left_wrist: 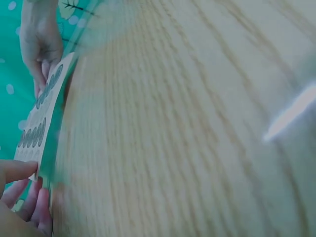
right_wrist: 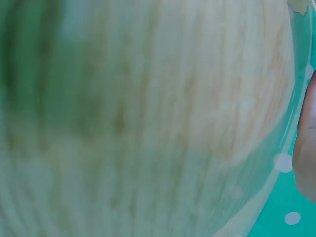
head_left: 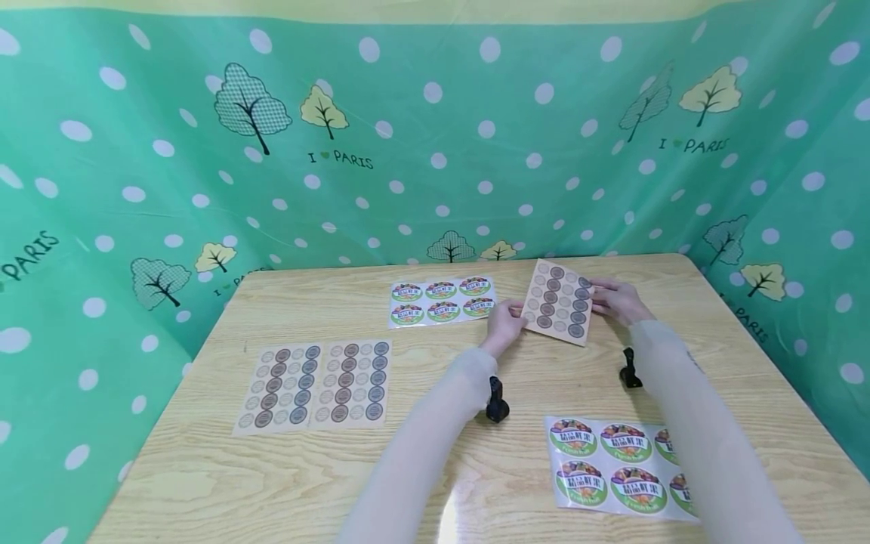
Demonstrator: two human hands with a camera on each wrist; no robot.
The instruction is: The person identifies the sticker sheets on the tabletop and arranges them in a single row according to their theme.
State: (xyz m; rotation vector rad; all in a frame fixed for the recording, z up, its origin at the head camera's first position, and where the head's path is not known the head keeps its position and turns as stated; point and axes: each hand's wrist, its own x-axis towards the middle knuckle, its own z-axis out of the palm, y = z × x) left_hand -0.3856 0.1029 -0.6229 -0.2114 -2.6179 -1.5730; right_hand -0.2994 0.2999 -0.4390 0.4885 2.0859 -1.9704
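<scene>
A tan sticker sheet point(head_left: 559, 302) with columns of round labels is held up at a tilt over the back right of the table. My left hand point(head_left: 504, 326) pinches its left edge, thumb on the printed face and fingers behind, as the left wrist view shows. At the opposite edge, my right hand point(head_left: 620, 301) grips the sheet between thumb and fingers. In the right wrist view only part of the right hand point(right_wrist: 307, 143) shows, at the right border. Just left of my left hand lies a white sheet of oval fruit stickers point(head_left: 443, 301).
Two tan sheets of round labels point(head_left: 314, 387) lie side by side on the left of the wooden table point(head_left: 204, 483). Another fruit sticker sheet point(head_left: 605, 465) sits at the front right, partly under my right sleeve. A green dotted curtain point(head_left: 435, 151) hangs behind the table.
</scene>
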